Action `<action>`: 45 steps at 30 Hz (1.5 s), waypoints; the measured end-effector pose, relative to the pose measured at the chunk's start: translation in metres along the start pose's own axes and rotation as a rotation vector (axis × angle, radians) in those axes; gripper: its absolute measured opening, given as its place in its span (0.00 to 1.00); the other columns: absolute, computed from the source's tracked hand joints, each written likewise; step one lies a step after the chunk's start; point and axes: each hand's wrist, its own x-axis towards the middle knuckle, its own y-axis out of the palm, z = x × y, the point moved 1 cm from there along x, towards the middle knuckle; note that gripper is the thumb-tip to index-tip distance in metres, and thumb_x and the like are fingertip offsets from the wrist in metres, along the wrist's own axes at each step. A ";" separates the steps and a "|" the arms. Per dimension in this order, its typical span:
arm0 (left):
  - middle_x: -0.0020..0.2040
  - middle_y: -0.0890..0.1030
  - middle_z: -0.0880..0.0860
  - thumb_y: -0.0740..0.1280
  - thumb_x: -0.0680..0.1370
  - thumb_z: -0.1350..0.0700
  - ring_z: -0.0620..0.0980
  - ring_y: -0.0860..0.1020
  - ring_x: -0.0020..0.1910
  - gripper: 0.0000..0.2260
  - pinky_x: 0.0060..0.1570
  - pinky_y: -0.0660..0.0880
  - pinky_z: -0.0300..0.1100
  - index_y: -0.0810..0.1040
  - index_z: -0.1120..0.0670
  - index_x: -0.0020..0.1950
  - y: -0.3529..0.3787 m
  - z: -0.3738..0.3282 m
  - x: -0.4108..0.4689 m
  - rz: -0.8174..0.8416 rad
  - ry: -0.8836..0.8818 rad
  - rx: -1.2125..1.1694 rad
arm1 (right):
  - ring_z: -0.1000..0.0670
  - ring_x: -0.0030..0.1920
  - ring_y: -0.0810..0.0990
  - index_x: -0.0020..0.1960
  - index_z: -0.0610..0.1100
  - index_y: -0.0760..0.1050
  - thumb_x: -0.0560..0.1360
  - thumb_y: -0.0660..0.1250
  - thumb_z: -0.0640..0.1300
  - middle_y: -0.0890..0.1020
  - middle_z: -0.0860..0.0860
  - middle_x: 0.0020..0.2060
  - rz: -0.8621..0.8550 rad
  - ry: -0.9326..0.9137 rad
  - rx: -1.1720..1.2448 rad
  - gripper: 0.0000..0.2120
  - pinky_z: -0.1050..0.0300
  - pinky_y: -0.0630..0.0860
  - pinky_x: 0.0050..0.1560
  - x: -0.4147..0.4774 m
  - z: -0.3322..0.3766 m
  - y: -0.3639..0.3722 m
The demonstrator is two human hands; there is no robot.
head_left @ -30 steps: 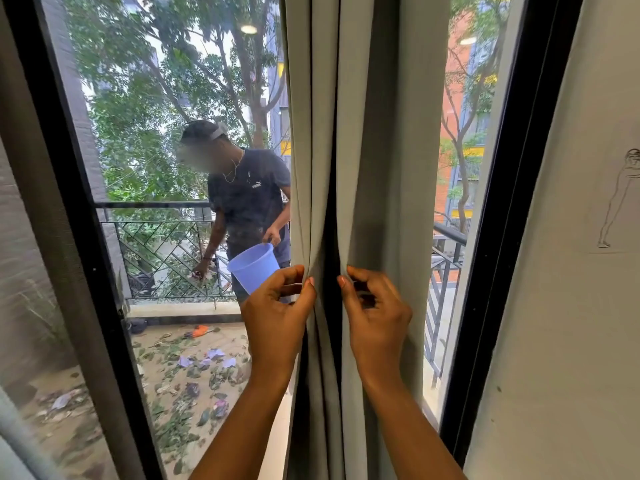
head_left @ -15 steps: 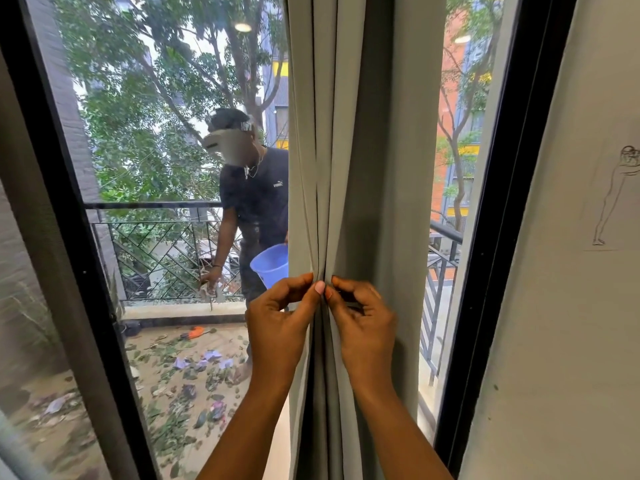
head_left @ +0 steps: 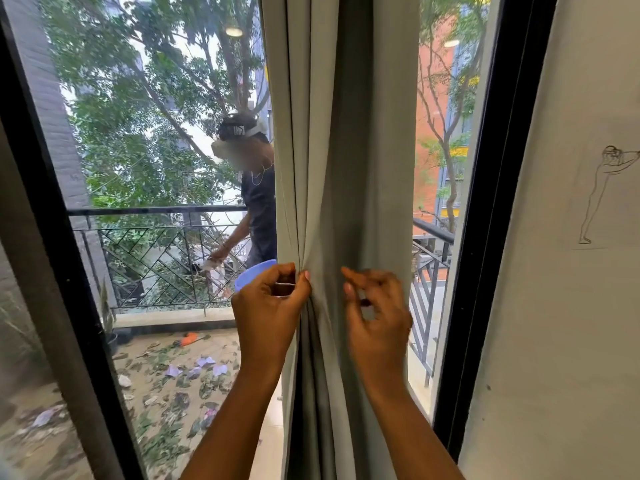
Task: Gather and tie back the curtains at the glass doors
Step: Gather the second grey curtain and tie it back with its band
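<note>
The long pale grey cloth curtain hangs in the middle of the black-framed glass doors. The left hand pinches a bunch of folds at its left side — thumb and fingers curled tight. The right hand is just beside, fingers bent and blurry, so I cannot tell if it holds cloth. To do this well, it should scoop the next fold over to the left pinch — one at a time, at the same height.

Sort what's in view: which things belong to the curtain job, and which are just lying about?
Job: curtain, left hand pinching its folds, right hand beside them.
Not job: blue cup, person on balcony, fallen leaves, orange object, wall sketch.
</note>
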 end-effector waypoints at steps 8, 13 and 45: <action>0.35 0.81 0.41 0.73 0.72 0.60 0.34 0.80 0.34 0.07 0.35 0.72 0.25 0.81 0.48 0.44 0.012 -0.004 -0.008 -0.052 -0.006 0.033 | 0.52 0.52 0.76 0.60 0.48 0.73 0.72 0.72 0.42 0.78 0.54 0.53 -0.222 0.286 -0.022 0.18 0.46 0.78 0.55 0.032 -0.030 -0.015; 0.37 0.82 0.42 0.74 0.71 0.61 0.34 0.80 0.35 0.07 0.35 0.70 0.24 0.83 0.52 0.47 0.027 -0.005 -0.016 -0.046 -0.048 -0.011 | 0.56 0.44 0.79 0.53 0.42 0.79 0.74 0.69 0.41 0.82 0.50 0.46 -0.097 0.124 -0.016 0.09 0.64 0.78 0.46 0.019 -0.023 -0.013; 0.38 0.85 0.49 0.74 0.67 0.53 0.51 0.83 0.40 0.05 0.46 0.81 0.54 0.84 0.43 0.41 0.042 -0.018 -0.039 -0.041 -0.069 -0.206 | 0.57 0.46 0.80 0.60 0.56 0.76 0.74 0.65 0.52 0.77 0.61 0.44 0.295 0.084 0.397 0.15 0.67 0.78 0.40 0.012 -0.034 -0.030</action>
